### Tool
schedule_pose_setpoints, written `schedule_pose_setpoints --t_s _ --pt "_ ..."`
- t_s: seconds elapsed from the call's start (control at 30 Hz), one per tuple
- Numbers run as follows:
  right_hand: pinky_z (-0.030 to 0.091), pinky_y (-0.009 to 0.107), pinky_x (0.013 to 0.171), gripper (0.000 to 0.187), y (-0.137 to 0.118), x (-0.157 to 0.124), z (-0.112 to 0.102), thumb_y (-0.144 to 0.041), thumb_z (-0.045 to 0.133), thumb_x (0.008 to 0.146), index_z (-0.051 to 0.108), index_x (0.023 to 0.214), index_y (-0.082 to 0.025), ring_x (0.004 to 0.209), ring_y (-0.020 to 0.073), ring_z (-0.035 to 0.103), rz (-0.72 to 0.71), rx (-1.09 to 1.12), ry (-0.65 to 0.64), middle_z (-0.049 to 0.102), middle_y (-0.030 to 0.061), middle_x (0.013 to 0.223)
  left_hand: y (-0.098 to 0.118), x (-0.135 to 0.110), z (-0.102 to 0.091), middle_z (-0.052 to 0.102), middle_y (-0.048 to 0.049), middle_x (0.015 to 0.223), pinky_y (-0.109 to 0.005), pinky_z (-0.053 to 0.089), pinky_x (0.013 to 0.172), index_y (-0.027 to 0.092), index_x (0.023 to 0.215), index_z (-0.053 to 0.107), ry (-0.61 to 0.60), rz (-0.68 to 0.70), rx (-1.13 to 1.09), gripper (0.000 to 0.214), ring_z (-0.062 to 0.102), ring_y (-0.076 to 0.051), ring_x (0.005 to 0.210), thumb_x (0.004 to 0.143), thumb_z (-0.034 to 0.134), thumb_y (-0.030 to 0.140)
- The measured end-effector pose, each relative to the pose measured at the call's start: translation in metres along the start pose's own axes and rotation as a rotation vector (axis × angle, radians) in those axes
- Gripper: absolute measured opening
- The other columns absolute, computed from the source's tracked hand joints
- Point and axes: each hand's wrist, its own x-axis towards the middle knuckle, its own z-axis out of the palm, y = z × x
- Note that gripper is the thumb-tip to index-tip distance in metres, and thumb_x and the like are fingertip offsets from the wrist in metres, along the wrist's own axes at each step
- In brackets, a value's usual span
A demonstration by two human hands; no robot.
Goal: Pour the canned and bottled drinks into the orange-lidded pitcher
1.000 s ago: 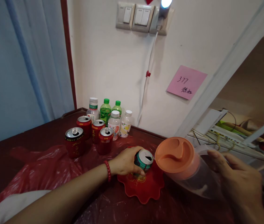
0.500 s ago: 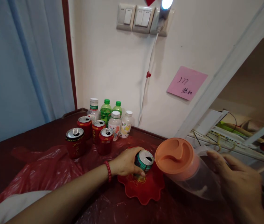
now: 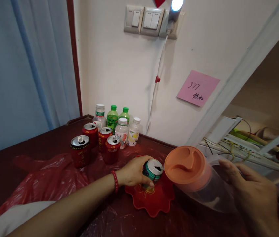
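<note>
My left hand point(image 3: 132, 171) is wrapped round an opened green can point(image 3: 152, 170) that stands on a red scalloped dish point(image 3: 151, 199). My right hand point(image 3: 249, 194) grips a clear plastic pitcher point(image 3: 205, 191) with an orange lid point(image 3: 184, 164), tilted so the lid points at the can. The lid's rim is right beside the can's top. A red bead bracelet point(image 3: 115, 181) sits on my left wrist.
Several red cans point(image 3: 80, 150) and small bottles point(image 3: 112, 119) stand at the back corner of the dark table point(image 3: 3, 171). A red plastic bag point(image 3: 43, 182) lies across it. Behind are the wall with switches point(image 3: 144, 19), a hanging cable point(image 3: 155, 79), a pink note point(image 3: 198, 88), and clutter point(image 3: 240, 144) at right.
</note>
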Motion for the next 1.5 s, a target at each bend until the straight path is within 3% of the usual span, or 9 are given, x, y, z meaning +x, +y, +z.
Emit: schedule_pose_setpoints --t_s 0.33,1.5 --pt "0.033 0.030 0.061 0.046 0.0006 0.0011 -0.0012 -0.068 0.065 0.072 0.069 0.073 -0.023 0.069 0.0213 0.048 0.022 -0.024 -0.006 0.058 -0.0020 0.063 -0.0038 0.0006 0.0007 0.073 -0.0056 0.118 -0.038 0.051 0.092 0.022 0.118 0.068 -0.005 0.017 -0.003 0.073 0.066 -0.029 0.107 0.052 0.098 0.026" --pt "0.032 0.030 0.060 0.043 0.0032 0.0016 -0.0007 -0.066 0.067 0.073 0.070 0.073 -0.024 0.068 0.0205 0.047 -0.007 0.004 -0.013 0.058 -0.0012 0.065 -0.0025 0.0014 0.0017 0.073 -0.0055 0.118 -0.038 0.052 0.092 0.022 0.120 0.068 0.004 0.011 0.026 0.074 0.066 -0.029 0.107 0.052 0.097 0.024"
